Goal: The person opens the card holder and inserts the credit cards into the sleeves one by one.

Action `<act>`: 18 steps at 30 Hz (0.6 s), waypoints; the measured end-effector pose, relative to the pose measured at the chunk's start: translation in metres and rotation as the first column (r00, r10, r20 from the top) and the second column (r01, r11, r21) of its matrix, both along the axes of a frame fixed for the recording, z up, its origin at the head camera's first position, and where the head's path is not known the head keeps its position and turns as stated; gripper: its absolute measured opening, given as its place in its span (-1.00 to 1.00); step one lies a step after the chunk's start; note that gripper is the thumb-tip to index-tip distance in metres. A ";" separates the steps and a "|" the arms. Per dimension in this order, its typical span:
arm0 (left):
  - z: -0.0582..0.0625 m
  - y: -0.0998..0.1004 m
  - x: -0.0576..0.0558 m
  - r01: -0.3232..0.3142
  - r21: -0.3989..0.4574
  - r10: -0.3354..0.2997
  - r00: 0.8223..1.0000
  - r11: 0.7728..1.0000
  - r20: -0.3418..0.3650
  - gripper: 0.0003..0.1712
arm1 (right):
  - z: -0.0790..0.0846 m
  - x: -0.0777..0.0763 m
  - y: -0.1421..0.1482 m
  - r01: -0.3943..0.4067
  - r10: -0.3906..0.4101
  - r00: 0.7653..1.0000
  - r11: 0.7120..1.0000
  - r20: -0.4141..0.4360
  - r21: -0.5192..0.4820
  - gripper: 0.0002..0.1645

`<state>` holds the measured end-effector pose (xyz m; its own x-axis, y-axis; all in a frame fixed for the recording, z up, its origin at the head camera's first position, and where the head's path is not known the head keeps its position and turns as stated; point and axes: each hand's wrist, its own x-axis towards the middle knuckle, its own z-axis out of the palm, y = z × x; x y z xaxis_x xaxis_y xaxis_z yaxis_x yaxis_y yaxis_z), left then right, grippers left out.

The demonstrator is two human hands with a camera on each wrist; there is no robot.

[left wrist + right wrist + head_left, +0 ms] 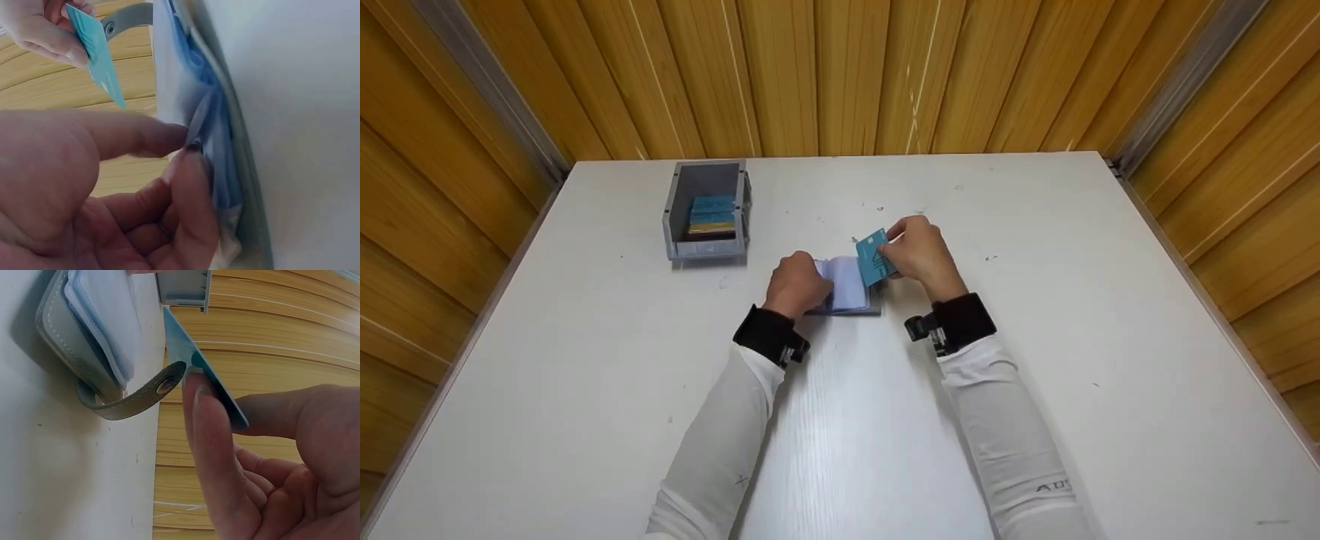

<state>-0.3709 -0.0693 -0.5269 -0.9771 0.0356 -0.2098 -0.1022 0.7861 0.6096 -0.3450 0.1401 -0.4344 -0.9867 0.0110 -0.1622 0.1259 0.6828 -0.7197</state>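
Observation:
A card holder (62, 337) with a grey stitched cover lies spread on the table, its clear plastic sleeves (849, 283) fanned up. My left hand (797, 285) is at its left side; in the left wrist view the thumb and a finger pinch the edge of a sleeve (199, 115). Just right of the holder, my right hand (921, 251) pinches a teal bank card (873, 257) between thumb and fingers, tilted above the sleeves. The holder's snap strap (140, 399) sticks out toward the card in the right wrist view.
A grey plastic bin (707, 247) stands at the back left of the white table (585, 360), with teal and yellow cards (712, 210) inside. Wood-patterned walls (840, 75) rise behind the table and on both sides.

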 end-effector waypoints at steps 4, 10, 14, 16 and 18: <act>-0.013 -0.010 -0.016 0.025 -0.011 -0.025 0.999 1.000 0.034 -0.84 | 0.000 0.001 0.001 0.010 -0.010 1.000 1.000 0.008 0.008 -0.56; 0.041 -0.007 0.020 -0.031 -0.017 0.031 0.999 0.999 -0.008 -0.57 | 0.002 0.002 0.001 0.015 -0.015 1.000 1.000 0.024 -0.005 -0.55; 0.069 0.016 0.047 -0.020 -0.019 0.019 0.998 1.000 -0.068 -0.62 | 0.004 0.002 0.002 0.017 -0.017 1.000 1.000 0.017 -0.002 -0.55; 0.068 0.028 0.055 0.000 -0.042 -0.003 0.997 0.999 -0.076 -0.72 | 0.004 0.001 0.003 0.016 -0.016 1.000 1.000 0.003 0.005 -0.55; 0.064 0.039 0.060 0.013 -0.104 -0.022 0.996 0.994 -0.089 -0.66 | 0.004 0.001 0.003 0.014 -0.014 1.000 1.000 -0.009 0.011 -0.56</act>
